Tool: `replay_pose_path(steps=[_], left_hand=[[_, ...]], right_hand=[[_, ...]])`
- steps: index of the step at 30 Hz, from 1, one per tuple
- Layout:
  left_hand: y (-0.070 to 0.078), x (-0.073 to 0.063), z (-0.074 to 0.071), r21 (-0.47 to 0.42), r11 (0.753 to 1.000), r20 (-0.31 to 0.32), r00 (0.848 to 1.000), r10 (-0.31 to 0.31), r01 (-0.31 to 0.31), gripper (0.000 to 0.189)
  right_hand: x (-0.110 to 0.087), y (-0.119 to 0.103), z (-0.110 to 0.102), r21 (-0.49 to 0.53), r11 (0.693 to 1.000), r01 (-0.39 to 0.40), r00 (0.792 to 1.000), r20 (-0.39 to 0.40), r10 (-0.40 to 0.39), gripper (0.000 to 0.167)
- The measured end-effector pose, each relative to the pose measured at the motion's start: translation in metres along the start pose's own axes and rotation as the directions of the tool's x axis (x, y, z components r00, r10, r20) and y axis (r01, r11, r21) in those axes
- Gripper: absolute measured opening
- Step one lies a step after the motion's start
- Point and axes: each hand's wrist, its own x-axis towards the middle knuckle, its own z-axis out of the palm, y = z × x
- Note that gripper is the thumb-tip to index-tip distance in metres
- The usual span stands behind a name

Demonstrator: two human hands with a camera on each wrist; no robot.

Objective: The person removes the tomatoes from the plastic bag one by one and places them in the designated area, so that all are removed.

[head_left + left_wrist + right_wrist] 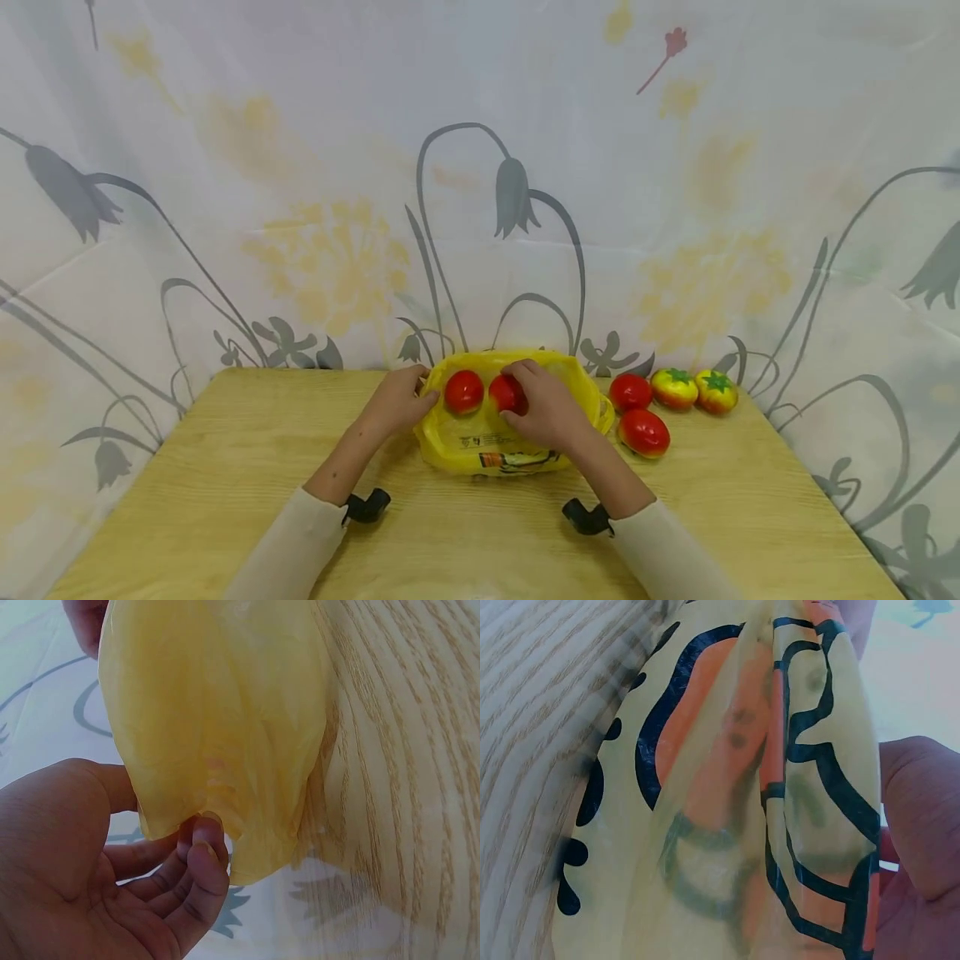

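A yellow plastic bag lies with its mouth spread wide on the table. My left hand grips the bag's left edge; the left wrist view shows curled fingers at the thin plastic. Inside the bag, toward its left, sits a shiny red round fruit. My right hand reaches over the opening and holds a second red fruit between thumb and fingers. In the right wrist view the bag's printed side hides most of this hand.
Right of the bag lie two more red fruits, one behind and one in front. Beside them are two yellow-red fruits with green leaf tops, one left and one right. A patterned cloth hangs behind the wooden table.
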Motion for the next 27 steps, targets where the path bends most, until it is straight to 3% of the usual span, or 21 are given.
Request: replay_pose_path(steps=[20,27], left_hand=[[-0.005,-0.006,0.002,0.004,1.0,0.005,1.0,-0.019,0.019,0.037],[-0.004,-0.004,0.0,-0.015,1.0,-0.005,1.0,0.004,-0.004,0.037]], right_hand=[[-0.016,-0.01,-0.001,0.028,0.999,-0.021,0.997,-0.08,0.023,0.059],[-0.022,-0.009,-0.006,0.067,0.998,-0.004,0.993,-0.114,0.011,0.058]])
